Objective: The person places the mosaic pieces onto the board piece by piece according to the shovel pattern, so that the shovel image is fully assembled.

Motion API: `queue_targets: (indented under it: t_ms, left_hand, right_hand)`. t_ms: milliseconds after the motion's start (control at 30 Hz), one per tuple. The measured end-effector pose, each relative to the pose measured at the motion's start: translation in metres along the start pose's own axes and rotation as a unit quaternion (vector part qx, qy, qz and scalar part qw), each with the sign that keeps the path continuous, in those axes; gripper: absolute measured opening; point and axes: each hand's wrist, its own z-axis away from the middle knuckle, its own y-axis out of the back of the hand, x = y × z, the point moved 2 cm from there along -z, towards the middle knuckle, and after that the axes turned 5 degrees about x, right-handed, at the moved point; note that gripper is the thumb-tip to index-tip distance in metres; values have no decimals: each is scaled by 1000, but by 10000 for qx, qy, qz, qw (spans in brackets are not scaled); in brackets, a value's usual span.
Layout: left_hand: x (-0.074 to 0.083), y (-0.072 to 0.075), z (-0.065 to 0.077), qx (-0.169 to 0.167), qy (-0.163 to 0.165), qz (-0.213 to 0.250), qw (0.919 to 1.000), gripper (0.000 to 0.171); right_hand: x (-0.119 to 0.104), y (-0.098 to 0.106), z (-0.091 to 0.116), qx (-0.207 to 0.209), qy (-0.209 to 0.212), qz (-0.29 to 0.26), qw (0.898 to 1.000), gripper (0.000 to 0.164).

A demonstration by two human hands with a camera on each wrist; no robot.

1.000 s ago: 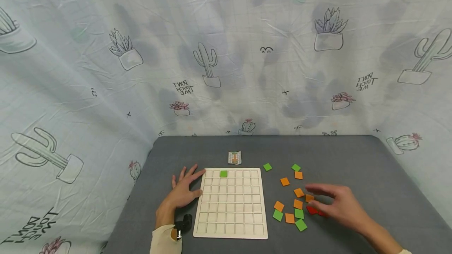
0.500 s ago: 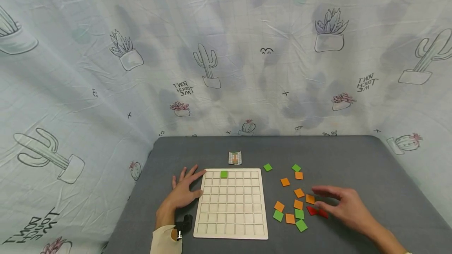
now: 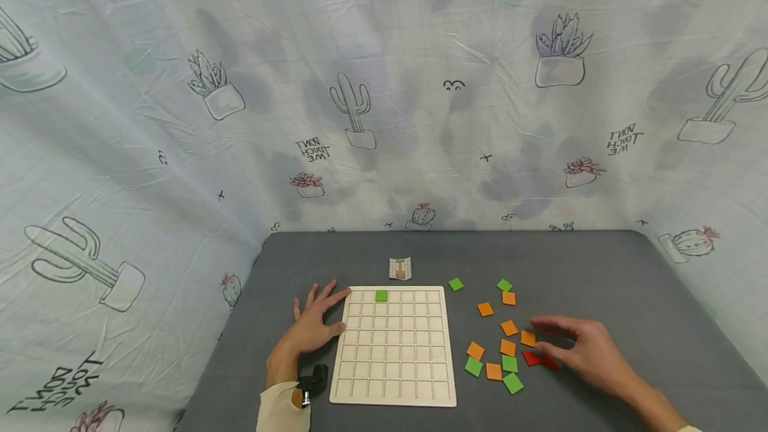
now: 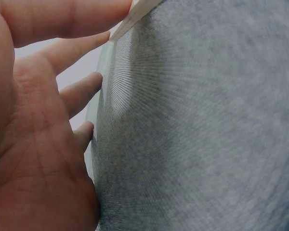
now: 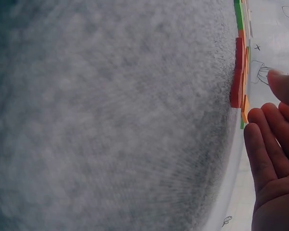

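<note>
The left hand point(image 3: 309, 331), fingers spread, touches the board point(image 3: 393, 353) at its left edge, seemingly to steady it. The right hand point(image 3: 585, 349), thumb and fingers apart, holds nothing beside red tiles point(image 3: 531, 358), lying right of the board, presumably for easy reach.

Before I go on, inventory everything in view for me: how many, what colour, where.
Table: one, grey, under the board and tiles
Cloth: pale, printed with plants, behind and beside the table
Board: one, cream, left of the loose tiles
Placed tile: one, green, board's far row
Loose green tiles: five, green, right of the board
Orange tiles: seven, orange, right of the board
Red tiles: two, red, right of the board
Card: one, multicoloured, beyond the board
Hands: two; left hand at the board's left edge, right hand by the red tiles
</note>
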Motion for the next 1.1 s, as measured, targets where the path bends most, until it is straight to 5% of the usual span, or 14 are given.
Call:
queue_targets:
  t_ms: [1100]
  left_hand:
    - [-1, -1, 0, -24, 89, -62, 9999, 74]
  right_hand:
    - [3, -14, -1, -9, 383, 387, 9985, 41]
